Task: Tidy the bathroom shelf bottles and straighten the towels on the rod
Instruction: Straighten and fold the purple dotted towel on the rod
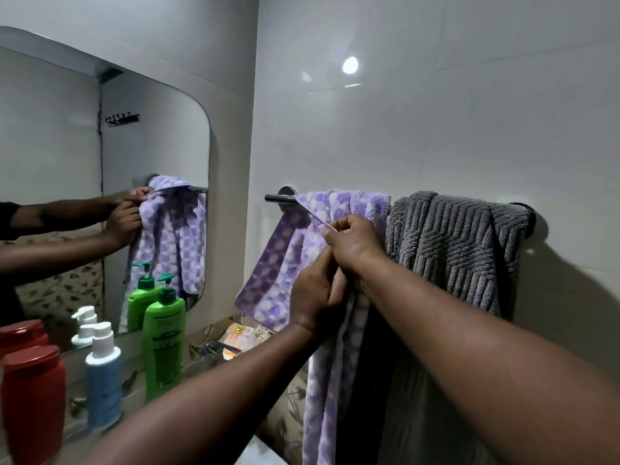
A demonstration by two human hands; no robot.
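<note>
A purple-and-white checked towel (pixel 349 204) hangs bunched over the left part of a chrome rod (pixel 278 198) on the white wall. My right hand (pixel 352 243) pinches the towel's thin edge just below the rod. My left hand (pixel 313 298) grips a fold of the same towel lower down, touching the right hand. A grey ribbed towel (pixel 459 243) hangs beside it on the right part of the rod. On the shelf at lower left stand a green pump bottle (pixel 163 344), a blue bottle with a white pump (pixel 103 391) and a red jar (pixel 33 404).
A rounded mirror (pixel 67 162) on the left wall reflects the hands, towel and bottles. Small packets and clutter (pixel 240 335) lie on the shelf (pixel 134 402) near the corner. Patterned tiles (pixel 288 427) run below the towels.
</note>
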